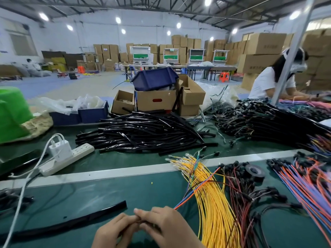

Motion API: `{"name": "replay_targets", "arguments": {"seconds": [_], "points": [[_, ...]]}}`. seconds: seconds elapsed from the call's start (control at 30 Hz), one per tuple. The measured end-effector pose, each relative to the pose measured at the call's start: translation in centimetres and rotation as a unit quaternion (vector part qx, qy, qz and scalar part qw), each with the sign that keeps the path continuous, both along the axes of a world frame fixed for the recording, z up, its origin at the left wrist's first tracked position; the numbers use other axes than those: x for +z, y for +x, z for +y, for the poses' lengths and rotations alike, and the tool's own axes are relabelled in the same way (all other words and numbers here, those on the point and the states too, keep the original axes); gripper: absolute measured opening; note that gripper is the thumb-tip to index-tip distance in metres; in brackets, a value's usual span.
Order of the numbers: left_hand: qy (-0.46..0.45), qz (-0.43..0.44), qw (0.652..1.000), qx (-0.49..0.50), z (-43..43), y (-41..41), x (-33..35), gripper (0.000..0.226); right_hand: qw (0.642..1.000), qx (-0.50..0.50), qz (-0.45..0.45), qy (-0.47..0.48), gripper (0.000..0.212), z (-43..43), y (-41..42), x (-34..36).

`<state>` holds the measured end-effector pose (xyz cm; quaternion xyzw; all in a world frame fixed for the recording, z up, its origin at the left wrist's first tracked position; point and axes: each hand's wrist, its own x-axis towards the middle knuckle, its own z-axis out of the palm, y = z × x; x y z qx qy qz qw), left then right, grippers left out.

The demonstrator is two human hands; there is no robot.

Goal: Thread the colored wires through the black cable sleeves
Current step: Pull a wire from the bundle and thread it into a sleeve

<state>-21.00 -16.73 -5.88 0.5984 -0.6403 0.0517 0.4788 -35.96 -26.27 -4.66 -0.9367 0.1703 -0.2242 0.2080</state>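
My left hand (114,230) and my right hand (164,224) meet at the bottom centre, fingertips together. My right hand pinches the ends of a few blue and orange wires (197,189) that run up to the right. What my left fingers pinch is hidden between the hands. A long black cable sleeve (71,221) lies on the green table left of my hands, touched by neither. A bundle of yellow wires (211,197) fans out to the right. A big heap of black sleeves (143,131) lies further back.
A white power strip with a charger (66,156) sits at the left. A black tape roll (255,171), dark red wires (240,190) and orange-blue wires (304,185) lie at the right. Cardboard boxes (155,101) stand behind the heap. A person works at the far right.
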Motion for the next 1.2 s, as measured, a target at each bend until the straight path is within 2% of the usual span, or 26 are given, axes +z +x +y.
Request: {"name": "replay_targets", "arguments": {"seconds": [0.03,0.07,0.13,0.23,0.33,0.43,0.6,0.93,0.97,1.07,1.1,1.17,1.2], "points": [[0.006,0.034,0.999,-0.001,0.0,0.0,0.0,0.015,1.000,0.003,-0.011,0.010,0.041,-0.1,-0.1,0.0],[0.021,0.078,0.997,-0.005,0.0,0.0,-0.2,0.012,1.000,0.006,-0.018,0.018,0.040,-0.3,-0.1,0.0],[0.075,0.193,0.978,-0.007,0.3,-0.1,-0.7,0.039,0.999,0.005,-0.032,0.020,0.038,-0.5,-0.1,-0.3],[0.138,0.370,0.918,-0.032,0.5,-0.1,-0.8,0.037,0.997,-0.005,-0.060,0.039,0.034,-0.5,-0.2,-0.3],[0.102,0.525,0.844,-0.045,0.1,0.0,-0.4,0.030,0.991,-0.029,-0.099,0.089,0.029,-0.5,-0.5,0.2],[0.065,0.620,0.780,-0.054,-0.2,-0.4,0.0,0.033,0.985,-0.053,-0.114,0.119,0.022,-0.7,-1.0,0.8],[0.067,0.690,0.717,-0.073,-0.4,-0.6,0.4,0.024,0.981,-0.062,-0.115,0.141,0.017,-0.4,-0.9,1.1],[0.123,0.707,0.684,-0.129,0.7,-0.9,0.0,0.021,0.977,-0.064,-0.134,0.155,0.014,0.4,-0.8,0.7],[0.127,0.717,0.670,-0.140,0.8,-1.0,0.2,0.022,0.977,-0.059,-0.133,0.158,0.014,0.4,-0.8,0.7],[0.147,0.758,0.607,-0.188,1.0,-1.1,0.2,0.065,0.976,-0.040,-0.120,0.179,0.014,0.5,-0.7,0.8],[0.150,0.769,0.589,-0.198,1.1,-1.1,0.2,0.072,0.976,-0.035,-0.116,0.182,0.014,0.6,-0.7,0.8],[0.142,0.781,0.575,-0.200,1.2,-1.2,0.3,0.070,0.977,-0.032,-0.111,0.182,0.014,0.6,-0.6,0.7],[0.135,0.783,0.574,-0.196,1.1,-1.3,0.4,0.062,0.977,-0.031,-0.109,0.180,0.014,0.6,-0.7,0.7]]}}
